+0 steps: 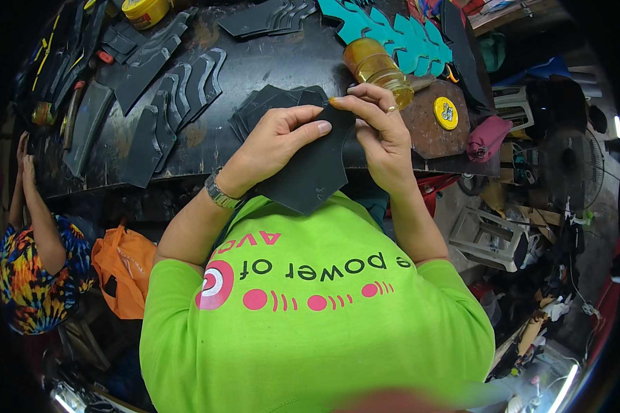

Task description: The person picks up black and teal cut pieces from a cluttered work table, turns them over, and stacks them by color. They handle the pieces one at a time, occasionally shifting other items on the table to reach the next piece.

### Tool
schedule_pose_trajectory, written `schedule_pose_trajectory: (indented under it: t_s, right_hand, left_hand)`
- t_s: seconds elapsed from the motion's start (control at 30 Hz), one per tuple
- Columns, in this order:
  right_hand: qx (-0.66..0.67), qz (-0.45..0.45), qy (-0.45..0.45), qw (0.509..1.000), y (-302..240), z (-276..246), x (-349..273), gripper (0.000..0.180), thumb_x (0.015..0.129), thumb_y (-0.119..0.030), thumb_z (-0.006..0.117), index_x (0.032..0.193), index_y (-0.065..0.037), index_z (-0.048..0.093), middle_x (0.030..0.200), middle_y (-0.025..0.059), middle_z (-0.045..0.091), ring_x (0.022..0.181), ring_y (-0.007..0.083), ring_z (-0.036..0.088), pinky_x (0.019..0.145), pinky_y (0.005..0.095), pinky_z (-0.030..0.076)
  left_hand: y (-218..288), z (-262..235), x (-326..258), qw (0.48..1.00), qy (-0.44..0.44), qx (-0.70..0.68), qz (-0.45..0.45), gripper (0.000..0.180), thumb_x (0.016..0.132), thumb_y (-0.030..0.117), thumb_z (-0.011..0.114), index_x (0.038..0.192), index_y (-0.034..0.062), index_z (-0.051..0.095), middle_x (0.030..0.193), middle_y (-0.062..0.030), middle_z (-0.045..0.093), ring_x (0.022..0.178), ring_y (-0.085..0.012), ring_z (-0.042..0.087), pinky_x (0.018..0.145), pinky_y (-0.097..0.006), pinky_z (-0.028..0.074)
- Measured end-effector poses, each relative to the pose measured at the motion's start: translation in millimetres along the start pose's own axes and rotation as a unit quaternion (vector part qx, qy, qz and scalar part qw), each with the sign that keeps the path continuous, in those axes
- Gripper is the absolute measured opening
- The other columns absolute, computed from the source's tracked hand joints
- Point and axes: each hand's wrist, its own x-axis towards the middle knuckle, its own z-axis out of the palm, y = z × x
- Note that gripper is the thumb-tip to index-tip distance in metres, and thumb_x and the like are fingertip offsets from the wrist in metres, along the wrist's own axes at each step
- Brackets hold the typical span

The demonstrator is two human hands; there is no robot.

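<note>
My left hand [286, 138], with a metal watch at its wrist, grips a black cut sheet piece [310, 175], thumb on top and fingers underneath. The piece looks like leather or a synthetic; it has a pointed lower end and small pale marks. My right hand [380, 131] is curled at its upper right edge, with the index fingertip against the top. A yellowish smear shows at that fingertip. Behind my left hand, a fanned stack of similar black pieces [262, 103] rests on the dark table [248, 69].
An amber jar [375, 65] stands beyond my right hand, near a brown board [430, 138] with a yellow lid [446, 113]. Teal pieces [399, 41] lie behind. More black pieces [186, 89] spread leftward. Another person's arms [38, 206] reach the table's left end. A stool [489, 237] stands right.
</note>
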Motion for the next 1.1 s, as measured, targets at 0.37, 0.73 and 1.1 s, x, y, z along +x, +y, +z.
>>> schedule_pose_trajectory:
  t_s: [0.37,0.73,1.1]
  right_hand:
    - [-0.024,-0.045,0.067,0.996,6.9,-1.4,-12.0,0.043,0.081,0.016,0.058,0.113,-0.006,0.075,0.117,0.0080,0.057,0.103,0.0189,0.060,0.090,0.0286,0.048]
    - [-0.057,-0.066,0.072,0.994,5.8,7.6,-12.7,0.045,0.085,0.016,0.058,0.124,-0.003,0.070,0.128,0.0102,0.054,0.108,0.0183,0.059,0.096,0.0296,0.047]
    - [-0.159,-0.172,0.055,0.971,10.4,11.6,-12.9,0.062,0.069,0.017,0.066,0.120,-0.017,0.075,0.117,0.0108,0.060,0.088,0.0209,0.059,0.075,0.0309,0.053]
  left_hand:
    - [2.1,-4.3,-5.2,0.996,0.030,-0.077,-0.016,0.024,0.101,0.019,0.063,0.113,-0.0012,0.068,0.092,0.0022,0.070,0.080,-0.0019,0.064,0.070,-0.019,0.053]
    - [-0.9,-3.3,2.2,0.996,0.046,0.008,0.070,0.026,0.106,0.021,0.054,0.110,-0.0015,0.066,0.091,0.0027,0.067,0.080,-0.0014,0.061,0.070,-0.018,0.052]
    - [6.0,-11.6,3.6,0.994,0.052,-0.082,0.049,0.023,0.106,0.022,0.054,0.109,0.0018,0.065,0.089,0.0017,0.068,0.077,-0.0024,0.063,0.067,-0.018,0.052]
